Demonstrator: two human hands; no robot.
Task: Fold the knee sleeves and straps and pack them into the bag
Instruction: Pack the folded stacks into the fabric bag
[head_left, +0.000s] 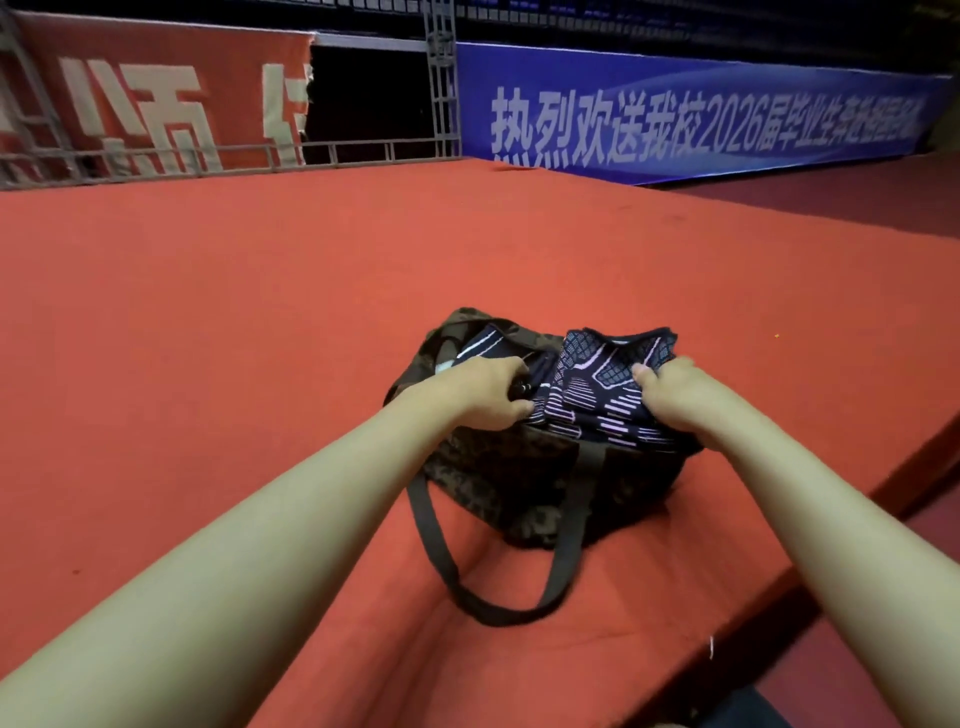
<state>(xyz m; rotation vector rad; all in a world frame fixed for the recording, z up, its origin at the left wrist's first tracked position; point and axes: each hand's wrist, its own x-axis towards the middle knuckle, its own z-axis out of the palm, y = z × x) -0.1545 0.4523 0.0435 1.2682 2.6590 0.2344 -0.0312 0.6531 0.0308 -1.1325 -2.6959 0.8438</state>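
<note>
Now we press folded sleeves into the bag mouth, left hand and right hand both gripping fabric; still proud of the rim, the bundle may unfold if released early.

Lighting: dim indoor, warm-toned overall; the red carpeted surface is evenly lit with no hard glare. Brightest area: the blue banner, its white lettering softly smeared. Darkest areas: the black gap behind the metal truss and the top strip of the frame. Shadows: faint and diffuse, a soft dark patch under the camouflage bag. Focus: moderate at centre; the patterned fabric is readable, but both forearms blur towards the lower corners. Distortion: strong wide-angle stretch, edges of the surface and banner bowed. Noise: mild grain and compression softness throughout.
</note>
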